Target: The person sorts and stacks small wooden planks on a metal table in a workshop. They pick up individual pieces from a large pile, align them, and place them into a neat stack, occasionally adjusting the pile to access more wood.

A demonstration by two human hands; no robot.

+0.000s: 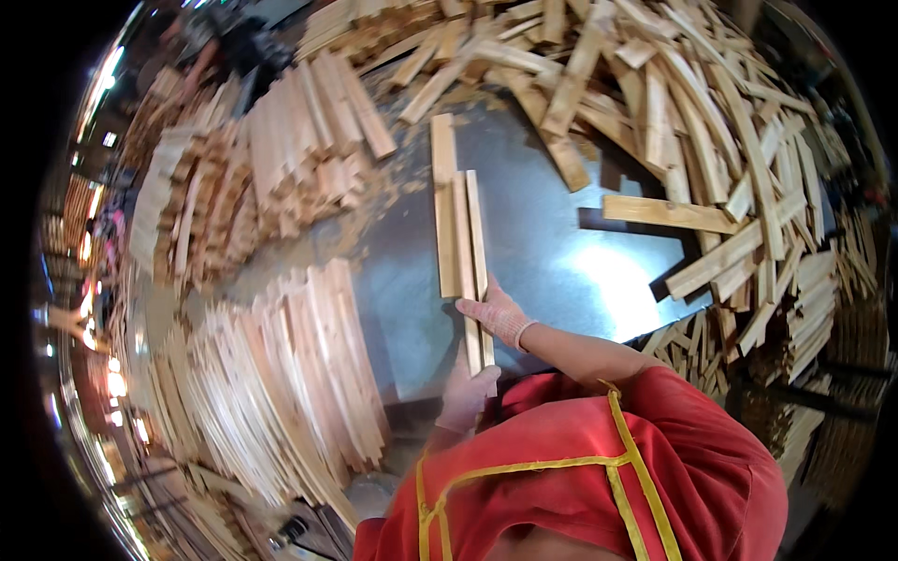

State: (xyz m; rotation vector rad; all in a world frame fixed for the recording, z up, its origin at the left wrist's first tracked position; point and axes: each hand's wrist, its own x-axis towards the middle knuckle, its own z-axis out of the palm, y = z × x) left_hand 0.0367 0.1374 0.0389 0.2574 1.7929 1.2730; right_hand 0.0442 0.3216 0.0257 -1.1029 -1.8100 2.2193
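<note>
The person's gloved right hand point(500, 315) closes around two narrow wooden strips point(478, 234), side by side, while the gloved left hand point(468, 393) curls closed around their near ends; the strips extend over the metal tabletop point(543, 252), just beside a wider wooden board point(444, 210)

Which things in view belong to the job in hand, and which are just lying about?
In hand:
- two narrow wood strips, held by the left hand and right hand
- metal table
- probably the wider wood alongside

Lying about, apparently:
- jumbled boards, right
- lined-up strips, lower left
- stacked pieces, upper left
</note>
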